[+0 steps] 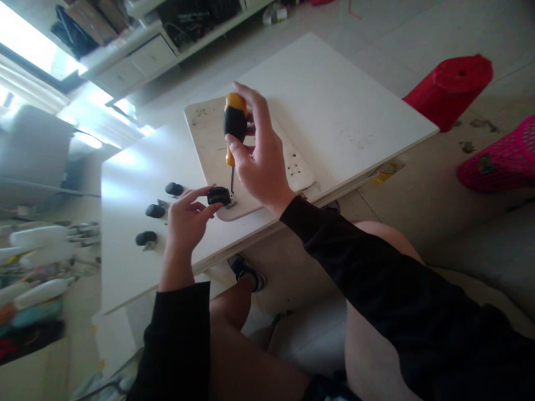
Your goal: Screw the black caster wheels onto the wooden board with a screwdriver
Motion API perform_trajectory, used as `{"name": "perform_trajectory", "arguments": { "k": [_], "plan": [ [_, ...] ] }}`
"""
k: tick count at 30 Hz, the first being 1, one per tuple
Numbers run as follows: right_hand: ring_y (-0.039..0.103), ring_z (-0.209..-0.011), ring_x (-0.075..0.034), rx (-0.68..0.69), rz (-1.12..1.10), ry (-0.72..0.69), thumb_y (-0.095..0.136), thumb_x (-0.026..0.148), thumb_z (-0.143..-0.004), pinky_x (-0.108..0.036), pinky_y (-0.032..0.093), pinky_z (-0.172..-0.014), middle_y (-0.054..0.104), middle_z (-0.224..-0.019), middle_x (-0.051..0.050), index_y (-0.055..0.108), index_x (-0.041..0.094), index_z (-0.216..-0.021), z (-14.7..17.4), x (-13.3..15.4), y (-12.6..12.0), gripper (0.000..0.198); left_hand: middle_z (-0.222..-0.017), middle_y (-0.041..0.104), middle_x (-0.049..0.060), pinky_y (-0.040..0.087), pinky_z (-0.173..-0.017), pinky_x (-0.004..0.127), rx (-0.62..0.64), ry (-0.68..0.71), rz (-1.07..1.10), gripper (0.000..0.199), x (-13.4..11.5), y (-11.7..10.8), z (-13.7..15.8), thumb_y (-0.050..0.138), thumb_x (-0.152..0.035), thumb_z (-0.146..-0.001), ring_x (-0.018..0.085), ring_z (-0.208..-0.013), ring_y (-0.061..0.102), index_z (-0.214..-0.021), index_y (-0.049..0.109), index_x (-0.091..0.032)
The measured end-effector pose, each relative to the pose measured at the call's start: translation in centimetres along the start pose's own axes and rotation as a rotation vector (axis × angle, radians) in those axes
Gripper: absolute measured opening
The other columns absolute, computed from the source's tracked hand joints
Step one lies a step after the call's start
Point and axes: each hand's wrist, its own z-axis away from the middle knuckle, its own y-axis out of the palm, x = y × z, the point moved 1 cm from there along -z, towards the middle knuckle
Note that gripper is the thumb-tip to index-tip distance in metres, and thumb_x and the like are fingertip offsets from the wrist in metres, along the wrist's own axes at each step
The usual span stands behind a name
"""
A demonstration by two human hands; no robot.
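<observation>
My right hand (pixel 263 153) grips a screwdriver (pixel 235 120) by its yellow and black handle. The shaft points down to the metal plate of a black caster wheel (pixel 218 195), at the near corner of a white board (pixel 246 207). My left hand (pixel 190 217) pinches that wheel between thumb and fingers. Whether the tip sits in a screw is too small to tell. Left of my left hand lie three more caster wheels, a far one (pixel 174 189), a middle one (pixel 155 211) and a near one (pixel 146 238).
The board lies on a white table (pixel 334 106). Beyond the table's right end are a red bin (pixel 451 89) and a pink mesh basket (pixel 501 156) on the floor. A white drawer cabinet (pixel 142 61) stands behind. White bottles (pixel 39 236) are at the left.
</observation>
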Motion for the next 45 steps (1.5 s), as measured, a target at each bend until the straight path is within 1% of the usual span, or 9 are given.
{"name": "perform_trajectory", "arguments": {
  "k": [9,14,19,21,24,29,32,39,45],
  "plan": [
    [0.056,-0.143,-0.015,-0.009,-0.019,0.009,0.042,0.008,-0.092,-0.034,0.052,-0.120,0.056,-0.158,-0.010,0.033,0.016,-0.147,-0.7,0.0,-0.5,0.056,-0.096,0.078,0.004,0.045,-0.046,0.018,-0.018,-0.008,-0.003,0.045,0.1,0.1,0.1,0.090,-0.030,-0.067,0.006,-0.054,0.059,-0.110,0.082,-0.019],
    [0.055,-0.140,-0.013,-0.042,-0.024,0.071,0.045,0.004,-0.091,-0.032,0.052,-0.118,0.054,-0.159,-0.009,0.032,0.018,-0.146,-1.4,0.0,-1.1,0.058,-0.091,0.079,0.003,0.045,-0.046,0.017,-0.049,-0.019,0.046,0.043,0.2,0.0,0.0,0.090,-0.027,-0.065,0.006,-0.053,0.059,-0.106,0.081,-0.017],
    [0.057,-0.136,-0.012,-0.109,-0.037,0.080,0.045,0.001,-0.089,-0.032,0.054,-0.115,0.054,-0.157,-0.007,0.031,0.021,-0.145,-1.9,-1.2,-1.0,0.062,-0.095,0.080,0.003,0.054,-0.051,0.019,-0.111,-0.013,0.097,0.041,0.4,-0.1,-0.2,0.089,-0.024,-0.065,0.007,-0.055,0.060,-0.104,0.080,-0.018],
    [0.059,-0.133,-0.015,-0.120,-0.049,0.058,0.047,0.006,-0.091,-0.035,0.056,-0.115,0.053,-0.156,-0.005,0.032,0.025,-0.148,-1.8,-1.8,-1.0,0.062,-0.102,0.079,0.004,0.057,-0.054,0.021,-0.194,-0.015,0.114,0.042,0.9,-0.7,-0.4,0.088,-0.023,-0.066,0.007,-0.058,0.062,-0.106,0.079,-0.017],
    [0.062,-0.131,-0.020,-0.131,-0.072,0.033,0.048,0.022,-0.100,-0.042,0.058,-0.112,0.053,-0.152,-0.005,0.032,0.031,-0.156,-1.5,-2.6,-1.0,0.058,-0.105,0.076,0.005,0.057,-0.055,0.020,-0.412,-0.049,0.096,0.044,2.7,-3.0,-0.7,0.085,-0.021,-0.070,0.007,-0.062,0.065,-0.113,0.076,-0.016],
    [0.065,-0.124,-0.021,-0.113,-0.067,0.063,0.056,0.038,-0.102,-0.045,0.057,-0.114,0.056,-0.148,-0.006,0.031,0.037,-0.160,-1.0,-2.8,-1.0,0.063,-0.105,0.076,0.005,0.053,-0.056,0.020,-0.751,-0.164,0.167,0.047,8.3,-8.1,0.1,0.082,-0.022,-0.073,0.009,-0.065,0.067,-0.119,0.071,-0.015],
    [0.066,-0.123,-0.022,-0.097,-0.092,0.110,0.062,0.039,-0.100,-0.046,0.057,-0.114,0.057,-0.144,-0.007,0.033,0.036,-0.159,-0.8,-2.6,-1.1,0.066,-0.097,0.074,0.003,0.056,-0.064,0.022,-0.767,-0.285,0.190,0.040,11.4,-9.2,0.9,0.083,-0.018,-0.070,0.010,-0.069,0.067,-0.108,0.071,-0.016],
    [0.065,-0.120,-0.021,-0.079,-0.094,0.122,0.062,0.031,-0.096,-0.047,0.059,-0.111,0.058,-0.141,-0.007,0.040,0.035,-0.153,-0.5,-2.7,-1.2,0.061,-0.088,0.072,0.004,0.055,-0.069,0.025,-0.722,-0.516,0.332,0.032,14.8,-5.7,0.8,0.082,-0.017,-0.074,0.010,-0.068,0.067,-0.102,0.067,-0.015],
    [0.064,-0.121,-0.022,-0.078,-0.124,0.149,0.060,0.023,-0.091,-0.044,0.062,-0.104,0.059,-0.138,-0.008,0.042,0.033,-0.149,-0.3,-2.3,-1.5,0.061,-0.096,0.071,0.007,0.058,-0.079,0.031,-0.694,-0.541,0.346,0.032,16.2,-2.4,-0.5,0.081,-0.021,-0.079,0.014,-0.074,0.070,-0.106,0.063,-0.015]
  ]
}}
